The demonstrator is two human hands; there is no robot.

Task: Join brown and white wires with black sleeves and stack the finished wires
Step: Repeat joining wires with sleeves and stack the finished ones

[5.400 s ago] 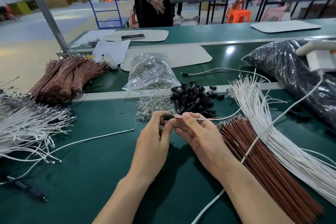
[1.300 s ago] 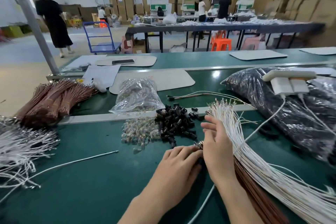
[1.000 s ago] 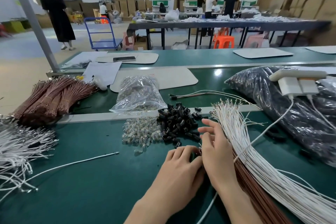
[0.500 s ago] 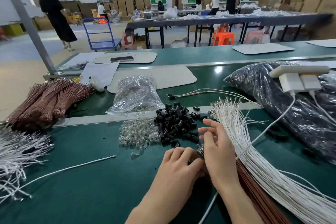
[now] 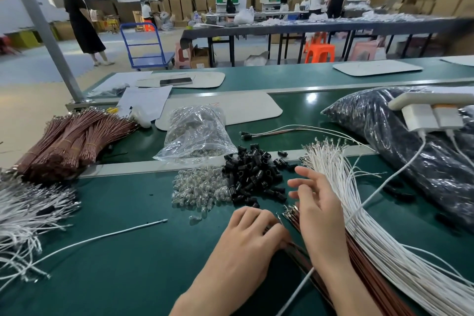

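The left hand [image 5: 252,232] is curled, knuckles up, over the terminal ends of the brown wires [image 5: 293,217]; whether one is pinched cannot be told. The right hand [image 5: 318,210] is laid on that bundle, fingers spread, nothing held. The black sleeves [image 5: 254,174] are heaped just beyond, the white wires [image 5: 341,187] alongside. If terminals are snagged together, several wires could be dragged out at once.

Bare green tabletop [image 5: 123,264] lies open at front left, crossed by one loose white wire [image 5: 102,237], while piles of clear bulbs [image 5: 200,190] and black sleeves [image 5: 254,174] block the far side, fanned white wires [image 5: 359,213] over brown wires [image 5: 369,277] fill the right, and a tangled white heap [image 5: 25,210] crowds the left edge.
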